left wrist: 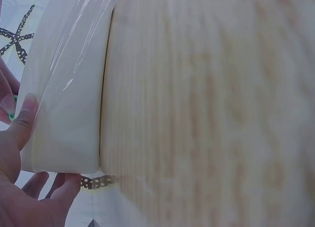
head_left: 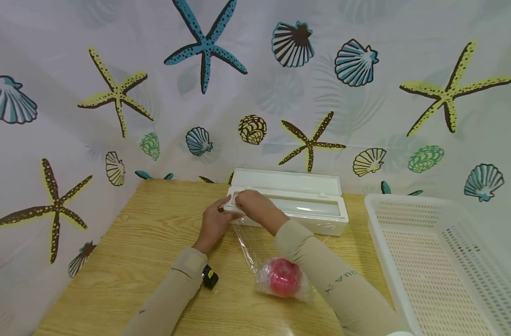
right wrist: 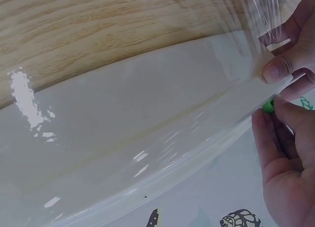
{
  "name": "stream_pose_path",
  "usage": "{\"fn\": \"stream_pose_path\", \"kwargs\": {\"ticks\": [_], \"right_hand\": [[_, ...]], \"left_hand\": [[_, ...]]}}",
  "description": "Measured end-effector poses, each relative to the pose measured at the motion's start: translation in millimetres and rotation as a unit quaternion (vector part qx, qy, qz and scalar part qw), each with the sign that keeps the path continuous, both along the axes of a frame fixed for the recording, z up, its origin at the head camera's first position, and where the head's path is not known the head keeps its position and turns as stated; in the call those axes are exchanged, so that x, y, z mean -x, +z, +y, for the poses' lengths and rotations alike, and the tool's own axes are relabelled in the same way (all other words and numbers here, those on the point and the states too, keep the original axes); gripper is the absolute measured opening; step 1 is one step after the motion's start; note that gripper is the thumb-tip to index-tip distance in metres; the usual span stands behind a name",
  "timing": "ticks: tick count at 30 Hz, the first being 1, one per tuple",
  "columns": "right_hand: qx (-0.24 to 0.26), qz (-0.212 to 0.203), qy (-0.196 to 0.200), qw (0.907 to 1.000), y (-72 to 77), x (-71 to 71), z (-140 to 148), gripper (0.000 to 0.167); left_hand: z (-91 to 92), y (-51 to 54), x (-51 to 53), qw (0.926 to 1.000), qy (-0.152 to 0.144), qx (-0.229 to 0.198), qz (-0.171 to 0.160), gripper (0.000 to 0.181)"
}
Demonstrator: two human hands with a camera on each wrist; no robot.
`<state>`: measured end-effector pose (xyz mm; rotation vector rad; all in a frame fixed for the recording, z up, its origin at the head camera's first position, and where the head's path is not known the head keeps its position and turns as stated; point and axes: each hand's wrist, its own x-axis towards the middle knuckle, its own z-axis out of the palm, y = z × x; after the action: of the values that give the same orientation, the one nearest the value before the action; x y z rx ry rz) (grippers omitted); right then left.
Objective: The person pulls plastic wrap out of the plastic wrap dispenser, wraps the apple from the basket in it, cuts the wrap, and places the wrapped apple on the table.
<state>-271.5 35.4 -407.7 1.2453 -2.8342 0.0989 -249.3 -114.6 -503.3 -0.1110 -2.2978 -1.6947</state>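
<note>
A white cling film dispenser stands at the back of the table, its lid raised and the film roll showing inside. My left hand grips its left end, the thumb on the front face. At that same end, my right hand pinches a small green piece at the dispenser's edge. Clear film hangs over the front and runs down towards a red, apple-like fruit. Film wraps loosely about the fruit, which lies on the table below my right forearm.
To the right sits a white perforated plastic basket. A small black object with a yellow mark shows beside my left sleeve. Behind the wooden table hangs a curtain printed with starfish and shells.
</note>
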Motion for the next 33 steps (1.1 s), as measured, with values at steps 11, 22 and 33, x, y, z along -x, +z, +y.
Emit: {"fn": "stream_pose_path", "kwargs": {"ticks": [11,22,33], "right_hand": [[0.01,0.009,0.001,0.9999,-2.3,0.5,4.2,0.015],[0.021,0.016,0.014,0.9995,-2.6,0.0,11.0,0.019],[0.027,0.024,0.021,0.9991,-2.2,-0.6,17.4,0.02]], "left_hand": [[-1.1,-0.3,-0.1,0.9999,-0.001,0.003,-0.011,0.069],[-0.8,0.0,-0.2,0.9999,-0.012,-0.004,-0.007,0.07],[-0.8,-1.5,0.6,0.9997,0.003,0.015,-0.017,0.071]]}}
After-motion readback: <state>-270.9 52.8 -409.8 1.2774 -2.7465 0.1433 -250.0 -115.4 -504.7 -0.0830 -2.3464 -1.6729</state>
